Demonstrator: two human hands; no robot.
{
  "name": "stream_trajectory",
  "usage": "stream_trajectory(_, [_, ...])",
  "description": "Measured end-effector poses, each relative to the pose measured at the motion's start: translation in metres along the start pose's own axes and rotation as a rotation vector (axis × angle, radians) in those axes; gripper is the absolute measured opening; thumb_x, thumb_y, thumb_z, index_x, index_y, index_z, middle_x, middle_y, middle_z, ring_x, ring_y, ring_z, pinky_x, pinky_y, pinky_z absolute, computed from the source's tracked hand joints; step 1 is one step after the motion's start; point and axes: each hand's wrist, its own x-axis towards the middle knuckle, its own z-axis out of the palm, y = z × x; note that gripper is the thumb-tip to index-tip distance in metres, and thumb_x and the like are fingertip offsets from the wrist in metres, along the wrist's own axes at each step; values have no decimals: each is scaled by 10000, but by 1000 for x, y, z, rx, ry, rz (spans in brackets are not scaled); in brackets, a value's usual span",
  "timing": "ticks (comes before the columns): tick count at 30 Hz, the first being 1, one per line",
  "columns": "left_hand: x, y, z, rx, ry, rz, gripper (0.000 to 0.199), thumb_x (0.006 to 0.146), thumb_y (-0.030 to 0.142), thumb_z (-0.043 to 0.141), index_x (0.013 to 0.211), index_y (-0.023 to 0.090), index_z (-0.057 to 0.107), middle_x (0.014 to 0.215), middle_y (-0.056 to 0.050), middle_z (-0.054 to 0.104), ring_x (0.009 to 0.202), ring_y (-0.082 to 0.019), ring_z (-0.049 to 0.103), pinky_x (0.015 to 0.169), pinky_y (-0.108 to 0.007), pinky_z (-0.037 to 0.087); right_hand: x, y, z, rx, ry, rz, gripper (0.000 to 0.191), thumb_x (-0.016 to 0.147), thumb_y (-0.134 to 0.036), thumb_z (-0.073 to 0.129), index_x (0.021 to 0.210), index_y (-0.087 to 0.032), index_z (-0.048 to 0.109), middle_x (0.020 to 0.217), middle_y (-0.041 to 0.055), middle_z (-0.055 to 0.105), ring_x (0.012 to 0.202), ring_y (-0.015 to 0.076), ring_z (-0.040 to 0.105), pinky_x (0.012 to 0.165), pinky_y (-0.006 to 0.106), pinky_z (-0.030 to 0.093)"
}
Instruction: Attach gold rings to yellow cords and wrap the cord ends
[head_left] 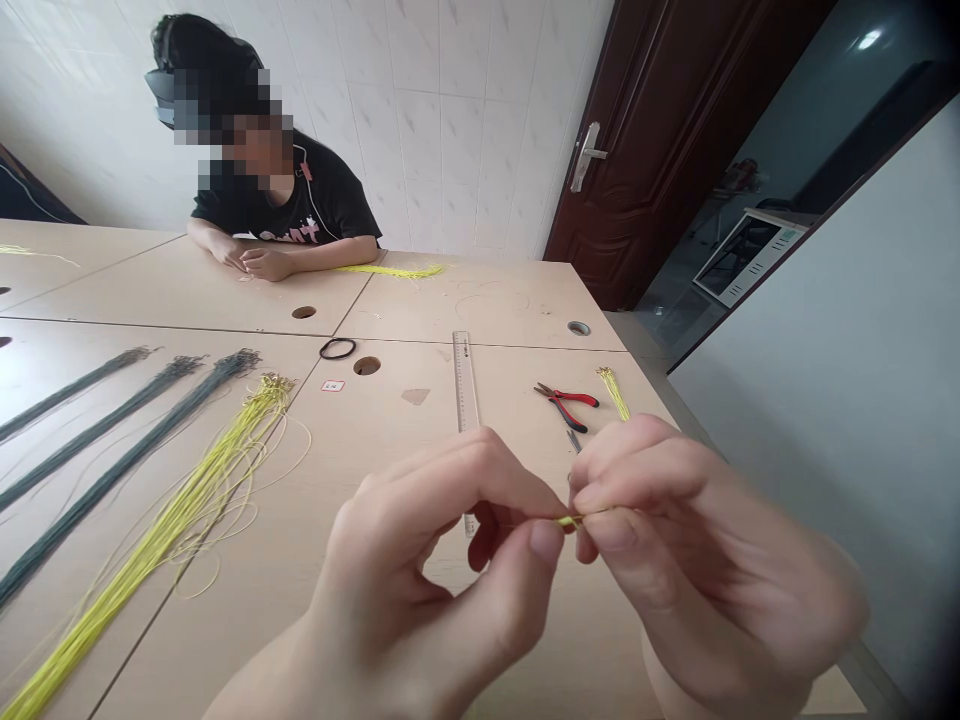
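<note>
My left hand [450,560] pinches a small piece of thin yellow cord [567,521] between thumb and forefinger, above the table. On the other side, my right hand [697,540] grips the same cord close by, with its fingertips nearly touching those of the left. The cord's ends are mostly hidden by the fingers. Just beyond my right hand lie red-and-black pliers [568,402], a small metal tool tip [574,440] partly covered by the fingers, and a short bundle of yellow cords [613,390]. Behind my left hand lies a clear ruler [465,385].
Long bundles of yellow cords [172,520] and dark green cords [135,480] lie on the left of the table. A black ring [337,348], a small label [333,386] and a cable hole [367,366] are mid-table. Opposite sits a person [330,190] with forearms on the table.
</note>
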Motion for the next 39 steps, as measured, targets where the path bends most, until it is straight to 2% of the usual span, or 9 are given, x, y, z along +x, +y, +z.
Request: stream_trajectory(39, [2,-1,1,38,41,48,145,745,57,547,709,197,558,594,15,512,506,-102,473,460,-236,420,0,0,-1,-7,-7,-33,84,796,-162,556,763,-229,595,639,3,561,613,160,565,537,301,490])
